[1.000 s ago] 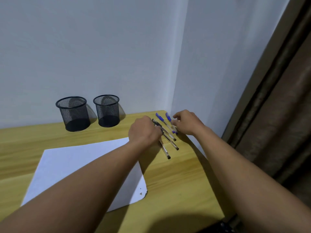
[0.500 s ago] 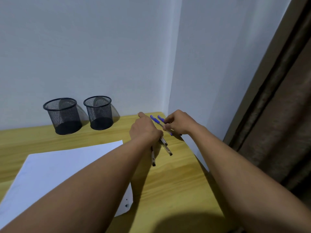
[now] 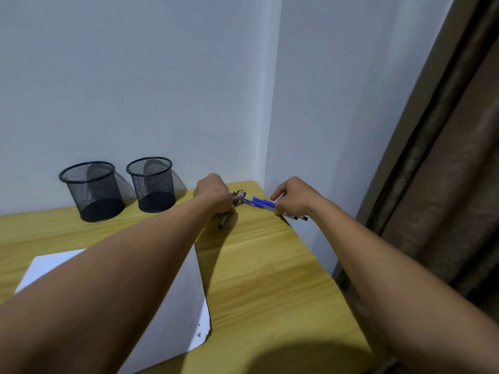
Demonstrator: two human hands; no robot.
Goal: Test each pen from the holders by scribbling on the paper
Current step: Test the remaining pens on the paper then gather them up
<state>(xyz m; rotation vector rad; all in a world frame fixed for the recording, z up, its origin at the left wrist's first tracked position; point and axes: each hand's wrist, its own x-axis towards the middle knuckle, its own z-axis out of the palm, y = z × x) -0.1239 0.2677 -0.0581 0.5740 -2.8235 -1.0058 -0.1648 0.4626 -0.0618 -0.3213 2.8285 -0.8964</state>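
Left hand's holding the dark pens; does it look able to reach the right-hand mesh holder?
Probably yes. The left hand, gripping the dark pens, sits just beside the right-hand mesh holder, with only bare table between. The right hand, holding the blue pens, is on the far side.

No writing, label, brand or number is legible. The white sheet of paper [image 3: 185, 306] bears only tiny dark specks near its corner. Any print on the blue-capped clear pens [image 3: 263, 204] is too small to tell.

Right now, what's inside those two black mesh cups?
Nothing visible sticks up from the left holder or the right holder. Their dark bottoms sit behind mesh, so something small lying there would be hidden.
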